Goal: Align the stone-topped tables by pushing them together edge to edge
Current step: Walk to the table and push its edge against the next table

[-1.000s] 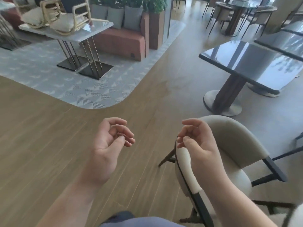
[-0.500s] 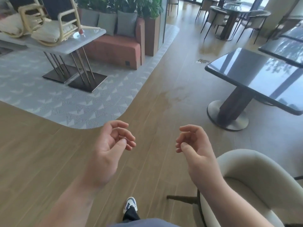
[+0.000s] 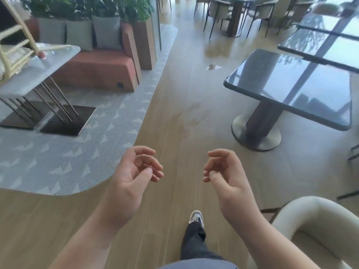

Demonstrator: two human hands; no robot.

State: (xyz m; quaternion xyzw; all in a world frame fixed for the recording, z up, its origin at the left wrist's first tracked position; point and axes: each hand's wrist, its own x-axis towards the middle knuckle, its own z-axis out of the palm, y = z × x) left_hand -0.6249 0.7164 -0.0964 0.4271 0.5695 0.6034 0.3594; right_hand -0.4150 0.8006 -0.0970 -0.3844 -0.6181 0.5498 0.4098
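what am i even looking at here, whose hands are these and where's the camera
This is no machine: a person wears a camera on the head, looking forward and down. The left hand and right hand hang in front, fingers loosely curled, holding nothing. Below is the person's shoe on a wooden floor. To the right stands a dark glossy table on a round pedestal, another dark tabletop beyond it. On the left, a pale stone-topped table carries a chair lying on it. A cream chair sits bottom right.
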